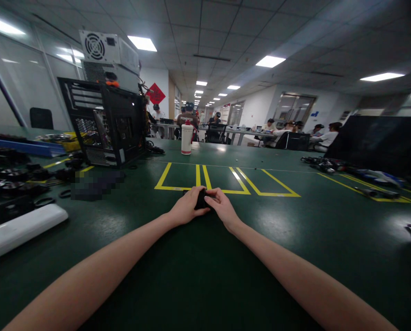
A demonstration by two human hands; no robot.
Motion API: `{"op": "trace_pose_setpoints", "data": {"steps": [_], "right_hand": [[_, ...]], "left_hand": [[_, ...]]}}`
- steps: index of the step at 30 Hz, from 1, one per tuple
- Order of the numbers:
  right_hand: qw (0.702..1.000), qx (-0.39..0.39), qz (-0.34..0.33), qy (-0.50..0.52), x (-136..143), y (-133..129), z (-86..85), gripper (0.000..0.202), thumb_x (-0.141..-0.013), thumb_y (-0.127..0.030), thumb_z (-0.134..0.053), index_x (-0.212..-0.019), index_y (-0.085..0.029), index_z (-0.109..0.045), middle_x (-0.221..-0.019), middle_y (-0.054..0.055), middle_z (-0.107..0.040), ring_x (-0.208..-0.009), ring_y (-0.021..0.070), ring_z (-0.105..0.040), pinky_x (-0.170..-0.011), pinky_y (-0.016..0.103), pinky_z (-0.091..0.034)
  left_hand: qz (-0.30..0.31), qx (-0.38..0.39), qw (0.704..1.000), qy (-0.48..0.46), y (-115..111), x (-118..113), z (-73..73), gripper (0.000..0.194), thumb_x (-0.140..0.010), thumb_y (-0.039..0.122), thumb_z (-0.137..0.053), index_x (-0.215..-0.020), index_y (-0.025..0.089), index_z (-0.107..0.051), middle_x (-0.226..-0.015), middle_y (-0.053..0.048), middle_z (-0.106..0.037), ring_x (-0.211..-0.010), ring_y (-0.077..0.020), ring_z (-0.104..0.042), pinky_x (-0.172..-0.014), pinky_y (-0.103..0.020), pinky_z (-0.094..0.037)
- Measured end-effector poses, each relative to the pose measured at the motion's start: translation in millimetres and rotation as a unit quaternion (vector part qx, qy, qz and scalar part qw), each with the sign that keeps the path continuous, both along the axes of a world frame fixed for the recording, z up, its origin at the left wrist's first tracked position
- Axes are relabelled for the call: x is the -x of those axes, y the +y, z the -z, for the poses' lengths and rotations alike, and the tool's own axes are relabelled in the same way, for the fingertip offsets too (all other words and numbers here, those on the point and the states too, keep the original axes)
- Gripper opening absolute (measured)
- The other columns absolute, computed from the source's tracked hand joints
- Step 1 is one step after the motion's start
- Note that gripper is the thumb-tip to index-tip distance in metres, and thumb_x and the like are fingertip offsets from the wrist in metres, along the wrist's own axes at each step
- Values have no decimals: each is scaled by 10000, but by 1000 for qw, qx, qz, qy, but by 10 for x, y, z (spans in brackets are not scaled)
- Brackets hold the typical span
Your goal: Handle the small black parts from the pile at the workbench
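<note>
Between my two hands is a small black object (200,200), mostly covered by fingers, so its kind cannot be made out. My left hand (188,208) is closed around its left side, thumb toward me. From the right, my right hand (224,210) pinches it with bent fingers and thumb. Both hands are low over the green tabletop (205,271), just on the near side of the yellow tape outlines (274,195).
An open black computer case (122,122) with a power supply (103,46) on top stands left. A white bottle (186,139) is behind the tape. Cables and parts, plus a long white object (26,230), lie left; black items (322,163) lie right. Several people sit farther back.
</note>
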State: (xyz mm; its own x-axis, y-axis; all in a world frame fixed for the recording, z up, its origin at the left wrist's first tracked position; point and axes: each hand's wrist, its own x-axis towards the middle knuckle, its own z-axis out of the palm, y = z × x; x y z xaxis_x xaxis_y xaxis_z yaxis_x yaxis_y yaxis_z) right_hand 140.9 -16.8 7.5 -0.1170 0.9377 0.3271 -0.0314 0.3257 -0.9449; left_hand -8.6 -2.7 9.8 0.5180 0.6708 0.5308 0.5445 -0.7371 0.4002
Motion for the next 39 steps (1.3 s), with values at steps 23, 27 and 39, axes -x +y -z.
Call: {"op": "trace_pose_setpoints", "data": {"steps": [23,27,39], "right_hand": [[999,36,4,-35,-18,16,-7,263,-705,-316,-527,-941,-197,-530,-962,30,-561,-929,169,-510,-832,339,-387],[1000,15,-2,-22,-4,-15,-18,203,-669,-243,-547,-866,-212,-513,-890,-10,-554,-891,154,-523,-814,317,-392],[999,16,14,-37,-22,19,-3,251,-705,-318,-524,-929,-206,-540,-962,23,-565,-923,165,-511,-839,332,-379]], "left_hand": [[-1,15,1000,3,-9,3,-8,589,-696,345,-590,-1179,202,-285,-1144,-90,-426,-1046,-243,-453,-873,-413,-380],[1,12,1000,-1,-12,2,-6,594,-692,351,-596,-1177,206,-286,-1133,-83,-434,-1036,-240,-459,-860,-403,-391],[-4,6,1000,1,6,-1,6,592,-691,361,-596,-1174,195,-296,-1138,-90,-434,-1044,-242,-453,-881,-403,-381]]}}
